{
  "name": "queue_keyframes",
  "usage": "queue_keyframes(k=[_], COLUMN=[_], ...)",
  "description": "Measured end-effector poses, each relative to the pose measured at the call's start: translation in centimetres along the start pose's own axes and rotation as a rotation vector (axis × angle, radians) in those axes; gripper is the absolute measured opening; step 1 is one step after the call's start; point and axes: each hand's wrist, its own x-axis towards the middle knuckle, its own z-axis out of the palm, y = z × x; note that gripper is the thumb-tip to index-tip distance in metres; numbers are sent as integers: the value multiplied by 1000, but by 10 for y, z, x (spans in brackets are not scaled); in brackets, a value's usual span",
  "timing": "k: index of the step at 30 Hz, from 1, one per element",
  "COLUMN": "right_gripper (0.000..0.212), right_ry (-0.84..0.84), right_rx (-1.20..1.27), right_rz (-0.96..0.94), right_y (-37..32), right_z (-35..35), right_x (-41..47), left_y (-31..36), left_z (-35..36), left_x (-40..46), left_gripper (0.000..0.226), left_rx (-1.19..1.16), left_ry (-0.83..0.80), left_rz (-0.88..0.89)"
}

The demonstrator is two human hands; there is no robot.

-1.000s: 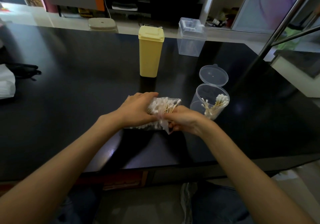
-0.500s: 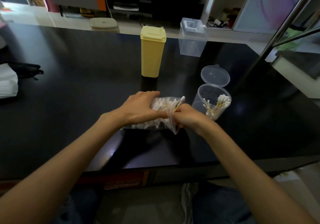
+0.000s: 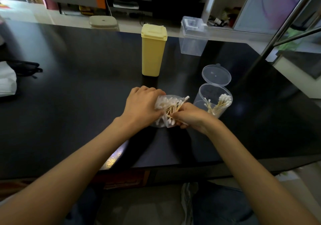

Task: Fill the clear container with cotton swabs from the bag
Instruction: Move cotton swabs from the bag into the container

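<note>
Holding the bag (image 3: 160,103) down on the black table (image 3: 78,94), the left hand (image 3: 142,107) has its fingers curled over the near-left side of it, so that's a proper grip on the plastic. The right hand (image 3: 190,116) sits right at the bag's open end, fingers curled in and pinching a small bunch of swabs (image 3: 173,109) by their wooden sticks, the white tips poking out up and to the right. The bag itself is clear, lying on its side and packed with more white-tipped swabs, touching both hands. Just to the right of the right hand stands the clear container (image 3: 214,99), upright, round, with its hinged lid (image 3: 216,75) flipped open and leaning back behind it. It already has a loose handful of swabs inside, slanted against the right wall, nowhere near full. Further back on the table there's a tall yellow box (image 3: 153,50) with its lid on, and behind that to the right a clear square tub (image 3: 192,37) near the far edge. Off on the left edge sits something white (image 3: 7,80), can't tell what, with a dark strap-looking thing beside it. Both forearms are bare and come in from the bottom of the view
</note>
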Motion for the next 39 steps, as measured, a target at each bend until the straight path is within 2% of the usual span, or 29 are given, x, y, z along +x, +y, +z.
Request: queue_keyframes(k=[4, 7, 10, 14, 16, 18, 19, 22, 25, 29, 32, 36, 39], right_gripper=[22, 16, 14, 17, 15, 8, 16, 34, 29, 21, 19, 34, 35], right_ry=[32, 70, 56, 30, -28, -105, -128, -102, -80, 31, 145, 247, 268], right_rx=[-85, -35, 17, -132, -181, -205, -220, -230, -216, -3, 63, -81, -147], right_rz=[-7, -14, -14, -47, -65, -70, -83, -117, -147, -106, -110, -74, -78], right_y=[-3, -5, -8, -10, -11, -11, -10, -8, -9, -9, -9, -9, -8], right_z=[0, 2, 1, -3, -5, -6, -5, 0, 1, -8, -7, 2, 0], right_x=[2, 7, 8, 8, 7, 3, 3, 3, 6, 14, 20, 23, 22], left_y=[-1, -1, -2, -4, -6, -8, -8, -8, -9, -12, -15, -8, -4], left_z=[7, 8, 4, -13, -17, -15, -13, -7, -5, -7, 0, 10, 12], left_x=[0, 4, 10, 9, 4, -1, -2, -2, -2, 3, 6, 9, 7], left_gripper=[46, 44, 49, 66, 74, 75, 74, 70, 67, 62, 60, 72, 68], left_rx=[1, -18, -17, -83, -78, -9, 24, 66, 88, 60, 16, 57, 74], left_ry=[48, 42, -63, -255, -271, -238, -212, -142, -102, -6, 50, 60, 79], left_rz=[-23, -43, -40, -15, 5, 33, 48, 83, 101, 107, 100, 130, 151])
